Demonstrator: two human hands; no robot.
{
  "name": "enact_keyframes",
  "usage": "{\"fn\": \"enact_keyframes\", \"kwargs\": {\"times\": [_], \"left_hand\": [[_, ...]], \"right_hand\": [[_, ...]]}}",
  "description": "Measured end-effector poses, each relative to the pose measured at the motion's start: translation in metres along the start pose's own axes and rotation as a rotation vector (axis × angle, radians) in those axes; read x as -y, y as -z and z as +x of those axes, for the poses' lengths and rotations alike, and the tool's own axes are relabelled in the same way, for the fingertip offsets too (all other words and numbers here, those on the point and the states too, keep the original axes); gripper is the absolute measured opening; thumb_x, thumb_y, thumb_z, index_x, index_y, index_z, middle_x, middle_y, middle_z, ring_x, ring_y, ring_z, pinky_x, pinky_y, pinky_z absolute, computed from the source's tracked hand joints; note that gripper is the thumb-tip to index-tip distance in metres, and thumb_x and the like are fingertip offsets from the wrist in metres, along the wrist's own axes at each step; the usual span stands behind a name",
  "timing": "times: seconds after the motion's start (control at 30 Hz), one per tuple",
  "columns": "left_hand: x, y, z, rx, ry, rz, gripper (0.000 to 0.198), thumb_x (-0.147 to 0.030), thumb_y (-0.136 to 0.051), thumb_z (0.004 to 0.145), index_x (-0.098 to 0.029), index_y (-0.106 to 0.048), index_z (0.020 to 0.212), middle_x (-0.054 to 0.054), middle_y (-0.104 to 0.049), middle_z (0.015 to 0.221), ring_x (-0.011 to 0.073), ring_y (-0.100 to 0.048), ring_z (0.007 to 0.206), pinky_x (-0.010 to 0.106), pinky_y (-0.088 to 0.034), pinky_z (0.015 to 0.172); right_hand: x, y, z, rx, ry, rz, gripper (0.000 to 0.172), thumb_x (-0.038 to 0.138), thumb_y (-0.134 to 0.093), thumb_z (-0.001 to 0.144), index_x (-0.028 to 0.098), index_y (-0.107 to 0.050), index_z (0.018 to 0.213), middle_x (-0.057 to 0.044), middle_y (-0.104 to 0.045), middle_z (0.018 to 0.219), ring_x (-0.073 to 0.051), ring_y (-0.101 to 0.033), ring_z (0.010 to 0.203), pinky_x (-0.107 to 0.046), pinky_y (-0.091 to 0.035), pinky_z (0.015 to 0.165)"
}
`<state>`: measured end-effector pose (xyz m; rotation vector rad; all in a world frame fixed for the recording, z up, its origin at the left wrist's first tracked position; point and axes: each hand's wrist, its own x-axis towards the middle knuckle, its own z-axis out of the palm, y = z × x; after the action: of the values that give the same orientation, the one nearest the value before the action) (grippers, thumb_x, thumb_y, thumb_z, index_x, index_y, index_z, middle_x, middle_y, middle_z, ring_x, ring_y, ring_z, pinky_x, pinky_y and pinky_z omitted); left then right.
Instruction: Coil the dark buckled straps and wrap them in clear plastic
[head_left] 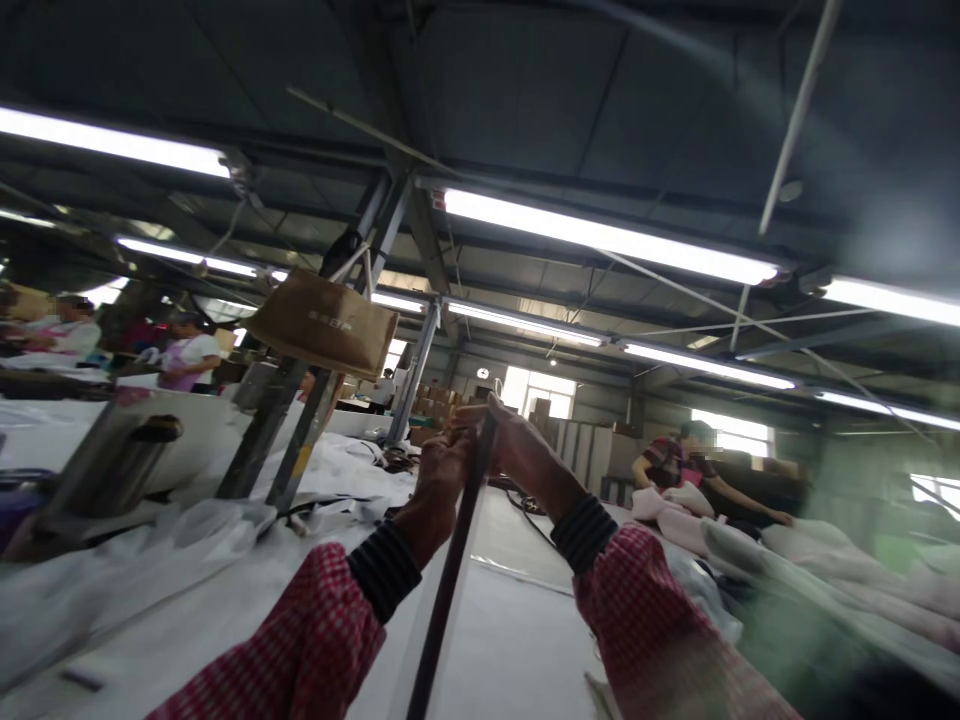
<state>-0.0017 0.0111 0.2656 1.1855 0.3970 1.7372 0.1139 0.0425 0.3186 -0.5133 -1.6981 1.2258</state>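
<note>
Both my hands are raised together in front of me, above a white-covered table (pixel 525 610). A long, narrow dark strip (pixel 455 560) runs from the bottom edge of the view up between them. My left hand (pixel 442 472) has its fingers curled at the strip's upper end. At the strip's other side, my right hand (pixel 529 455) pinches near the tip, with its thumb side towards the strip. The fingertips are blurred and partly hidden behind the strip. What the strip is made of cannot be made out.
White sheeting (pixel 150 590) lies heaped at the left, near a metal flask (pixel 139 465). A brown bag (pixel 322 322) hangs on a steel post. At the right, a person (pixel 679 465) leans over pale padded pieces (pixel 832 555). A dark cord (pixel 534 515) lies on the table.
</note>
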Motion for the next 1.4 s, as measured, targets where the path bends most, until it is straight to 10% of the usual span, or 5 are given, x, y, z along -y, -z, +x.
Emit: {"fn": "enact_keyframes", "kwargs": {"times": [0.53,0.8,0.97,1.17,1.4], "left_hand": [[0.010,0.019,-0.026,-0.027,0.051,-0.037,0.041,-0.035,-0.096,0.050,-0.015,-0.070,0.075,0.000,-0.069,0.063,0.0153,-0.063,0.056,0.025,-0.048,0.052],[0.017,0.084,-0.062,-0.025,0.225,-0.038,0.043,-0.037,-0.093,0.063,-0.015,-0.069,0.091,0.004,-0.074,0.084,0.0173,-0.072,0.071,0.025,-0.057,0.066],[0.020,0.111,-0.074,0.130,0.411,-0.032,0.064,-0.065,-0.076,0.078,-0.022,-0.060,0.123,0.007,-0.076,0.094,0.0212,-0.074,0.063,0.027,-0.055,0.055],[0.033,0.107,-0.082,0.615,0.589,0.408,0.043,-0.057,-0.071,0.086,-0.014,-0.073,0.090,0.006,-0.071,0.062,0.0074,-0.051,0.035,0.018,-0.024,0.037],[0.084,0.138,-0.115,0.686,0.760,0.428,0.062,-0.079,-0.069,0.071,-0.017,-0.075,0.076,0.003,-0.062,0.047,0.0101,-0.041,0.035,0.021,-0.022,0.038]], "right_hand": [[-0.076,-0.038,-0.082,-0.098,-0.070,0.156,0.044,0.059,-0.073,0.086,0.022,-0.064,0.108,-0.002,-0.068,0.084,-0.015,-0.060,0.069,-0.027,-0.047,0.064],[-0.101,-0.003,-0.134,-0.271,-0.152,-0.028,0.047,0.051,-0.082,0.080,0.019,-0.050,0.067,0.009,-0.033,0.052,-0.005,-0.018,0.045,-0.024,-0.008,0.044],[-0.088,0.010,-0.151,-0.229,-0.167,-0.268,0.043,0.052,-0.080,0.080,0.017,-0.061,0.064,0.007,-0.032,0.052,-0.007,-0.020,0.048,-0.027,-0.010,0.046],[-0.073,0.009,-0.154,-0.072,-0.150,-0.511,0.036,0.049,-0.079,0.083,0.016,-0.072,0.070,0.005,-0.042,0.050,-0.009,-0.032,0.048,-0.028,-0.019,0.049],[-0.076,0.014,-0.172,0.083,-0.240,-0.433,0.037,0.050,-0.087,0.073,0.017,-0.078,0.087,0.006,-0.049,0.059,-0.009,-0.037,0.053,-0.025,-0.025,0.050]]}}
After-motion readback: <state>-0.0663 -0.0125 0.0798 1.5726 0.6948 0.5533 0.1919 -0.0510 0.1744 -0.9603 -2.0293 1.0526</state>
